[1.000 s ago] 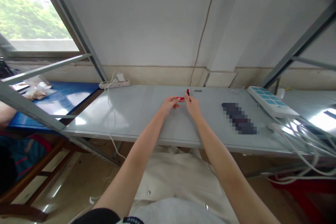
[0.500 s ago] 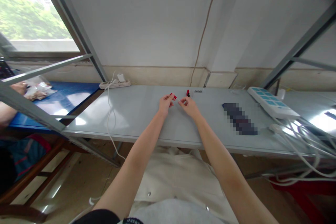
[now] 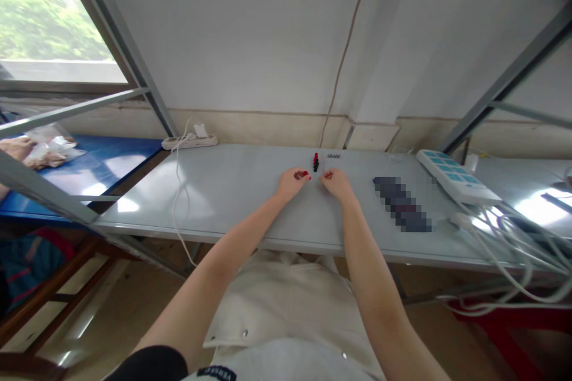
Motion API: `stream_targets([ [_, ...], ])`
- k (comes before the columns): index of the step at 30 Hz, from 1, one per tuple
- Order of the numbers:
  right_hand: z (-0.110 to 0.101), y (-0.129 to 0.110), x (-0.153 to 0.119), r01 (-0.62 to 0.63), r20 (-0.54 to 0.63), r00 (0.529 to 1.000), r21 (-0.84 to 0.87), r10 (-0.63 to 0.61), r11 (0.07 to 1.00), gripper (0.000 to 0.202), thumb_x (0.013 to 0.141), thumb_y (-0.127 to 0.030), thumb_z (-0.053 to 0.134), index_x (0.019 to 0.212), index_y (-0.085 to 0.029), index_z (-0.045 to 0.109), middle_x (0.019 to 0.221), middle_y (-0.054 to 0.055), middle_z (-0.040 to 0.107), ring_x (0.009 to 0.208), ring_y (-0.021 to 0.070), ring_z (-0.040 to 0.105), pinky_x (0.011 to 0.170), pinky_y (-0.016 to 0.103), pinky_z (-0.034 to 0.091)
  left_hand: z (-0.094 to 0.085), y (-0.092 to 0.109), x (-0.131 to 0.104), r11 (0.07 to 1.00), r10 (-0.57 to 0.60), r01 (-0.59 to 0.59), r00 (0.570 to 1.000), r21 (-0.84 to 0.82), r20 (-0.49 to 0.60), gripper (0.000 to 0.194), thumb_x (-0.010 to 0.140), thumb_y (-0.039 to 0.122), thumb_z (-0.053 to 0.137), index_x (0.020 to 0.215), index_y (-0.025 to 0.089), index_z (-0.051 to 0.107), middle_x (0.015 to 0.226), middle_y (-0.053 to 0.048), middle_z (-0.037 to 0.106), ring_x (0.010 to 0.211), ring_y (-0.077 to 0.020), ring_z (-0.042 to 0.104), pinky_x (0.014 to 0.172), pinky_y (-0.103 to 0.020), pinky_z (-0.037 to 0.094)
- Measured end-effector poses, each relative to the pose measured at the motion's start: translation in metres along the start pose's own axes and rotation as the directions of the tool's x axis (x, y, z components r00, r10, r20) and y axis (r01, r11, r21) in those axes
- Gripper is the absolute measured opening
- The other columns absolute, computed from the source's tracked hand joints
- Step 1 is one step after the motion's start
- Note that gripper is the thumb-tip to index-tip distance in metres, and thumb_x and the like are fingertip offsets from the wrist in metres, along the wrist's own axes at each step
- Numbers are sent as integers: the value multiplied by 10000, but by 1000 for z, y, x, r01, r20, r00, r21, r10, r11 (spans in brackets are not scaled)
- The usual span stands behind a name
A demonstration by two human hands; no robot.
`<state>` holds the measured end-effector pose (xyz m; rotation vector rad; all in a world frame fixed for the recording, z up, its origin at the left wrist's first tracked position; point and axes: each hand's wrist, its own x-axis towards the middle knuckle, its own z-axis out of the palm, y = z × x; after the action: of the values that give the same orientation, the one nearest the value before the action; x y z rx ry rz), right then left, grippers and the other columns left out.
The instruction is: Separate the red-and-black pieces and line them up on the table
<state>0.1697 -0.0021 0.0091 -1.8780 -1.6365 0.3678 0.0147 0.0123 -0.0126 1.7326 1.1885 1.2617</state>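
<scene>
My left hand is closed on a small red piece above the grey table. To its right, my right hand has its fingers pinched together near the tabletop; what they hold, if anything, is too small to make out. Just beyond the gap between the hands lie small red pieces and black pieces. A short row of small dark pieces lies beyond my right hand.
A dark pixelated object lies right of my hands. Farther right are a white power strip and tangled cables. Another power strip with a hanging cable is at the left. A person's hand and a plastic bag are on the blue table.
My hands have moved apart, and my right hand has shifted right. The red and black pieces beyond them now show more fully. The camera view has shifted slightly.
</scene>
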Motion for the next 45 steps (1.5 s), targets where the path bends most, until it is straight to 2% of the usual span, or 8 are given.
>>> stream_targets([
  [4, 4, 2, 1, -3, -42, 999, -12, 2, 1000, 155, 657, -166, 514, 761, -143, 627, 734, 67, 640, 702, 160, 572, 639, 253, 403, 9, 0, 7, 989, 14, -23, 998, 147, 65, 89, 649, 253, 640, 695, 178, 647, 716, -39, 638, 682, -141, 536, 736, -285, 414],
  [14, 10, 4, 2, -32, -99, 995, -17, 30, 999, 233, 661, -151, 510, 841, -127, 656, 811, 100, 657, 756, 175, 593, 697, 273, 423, 30, 5, 28, 994, -18, 17, 1000, 108, 5, 53, 626, 237, 661, 634, 189, 642, 679, -57, 614, 760, -202, 554, 750, -312, 395],
  [22, 16, 10, 6, 3, -94, 996, -37, -6, 999, 235, 703, -185, 500, 870, -123, 654, 816, 106, 665, 784, 186, 602, 710, 276, 422, 39, 17, 25, 970, -61, 60, 998, 236, -4, 52, 627, 237, 660, 621, 186, 649, 723, -83, 621, 932, -244, 519, 772, -304, 376],
  [29, 18, 15, 6, -19, -78, 997, -127, 9, 992, 217, 725, -254, 525, 861, -154, 661, 838, 117, 661, 804, 203, 605, 690, 285, 421, 42, 8, 25, 981, -118, 119, 993, 156, -11, 109, 582, 289, 708, 644, 209, 665, 744, -75, 627, 990, -265, 481, 827, -327, 356],
  [31, 18, 15, 5, -33, -80, 997, -142, 22, 989, 229, 728, -275, 532, 879, -161, 661, 845, 111, 662, 812, 204, 604, 686, 283, 420, 39, 9, 23, 963, -93, 88, 996, 255, 6, 155, 612, 291, 690, 742, 208, 673, 803, -78, 627, 996, -261, 474, 841, -332, 345],
  [34, 17, 13, 4, -39, -85, 996, -160, 26, 986, 252, 734, -295, 530, 903, -162, 662, 866, 112, 663, 828, 211, 603, 691, 289, 418, 31, 13, 18, 905, 45, -60, 998, 420, 44, 278, 690, 275, 623, 956, 199, 633, 919, -91, 611, 986, -251, 470, 845, -345, 330],
  [39, 15, 11, 3, -70, -92, 994, -189, 54, 979, 258, 746, -306, 523, 906, -164, 668, 888, 128, 663, 835, 216, 606, 693, 299, 421, 19, 19, 6, 691, 265, -360, 933, 627, 245, 338, 809, 197, 445, 1133, 191, 540, 1024, -110, 572, 980, -239, 461, 824, -358, 310],
  [45, 15, 12, 3, -103, -119, 990, -196, 80, 975, 254, 762, -313, 504, 895, -180, 674, 874, 124, 665, 821, 212, 611, 668, 293, 427, 21, 22, 4, 636, 287, -366, 929, 679, 233, 241, 837, 242, 424, 1002, 176, 587, 990, -103, 573, 964, -233, 458, 797, -351, 301],
])
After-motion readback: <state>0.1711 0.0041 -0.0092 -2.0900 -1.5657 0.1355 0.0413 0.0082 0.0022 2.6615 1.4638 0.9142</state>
